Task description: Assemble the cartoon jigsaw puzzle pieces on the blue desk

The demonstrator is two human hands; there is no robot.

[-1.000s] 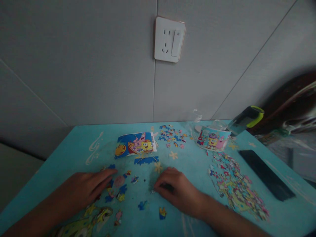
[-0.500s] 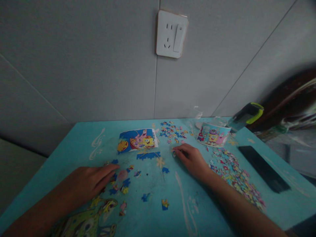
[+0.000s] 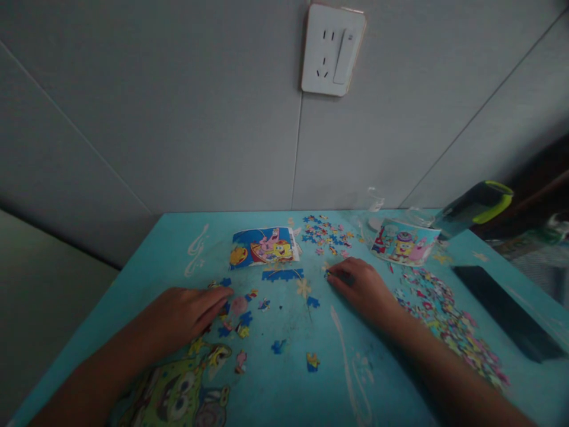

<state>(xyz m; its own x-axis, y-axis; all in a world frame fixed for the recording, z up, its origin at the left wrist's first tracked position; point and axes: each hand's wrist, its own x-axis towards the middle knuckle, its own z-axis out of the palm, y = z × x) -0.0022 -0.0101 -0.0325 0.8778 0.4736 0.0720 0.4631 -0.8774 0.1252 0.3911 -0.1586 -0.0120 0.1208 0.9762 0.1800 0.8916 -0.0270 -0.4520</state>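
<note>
My left hand [image 3: 186,314] lies flat on the turquoise table [image 3: 146,267], fingertips touching a small cluster of loose puzzle pieces [image 3: 240,317]. My right hand [image 3: 362,287] reaches further out, its fingertips pinched on a small puzzle piece [image 3: 328,274] just right of a short strip of joined blue pieces [image 3: 282,274]. A cartoon picture card [image 3: 264,246] lies behind that strip. Single pieces lie between my hands: a blue piece [image 3: 312,302], another blue piece [image 3: 279,346] and a yellow-blue piece [image 3: 312,360].
A scatter of pieces [image 3: 326,234] lies at the back, a large pile of pieces [image 3: 444,320] on the right. A printed tub [image 3: 404,243], a green-capped bottle [image 3: 475,204] and a black phone [image 3: 507,308] stand to the right. A wall socket [image 3: 333,50] is above.
My right hand moved from the near middle of the table out toward the blue strip and back scatter, then stayed there. My left hand has stayed in place. The camera shifted left.
</note>
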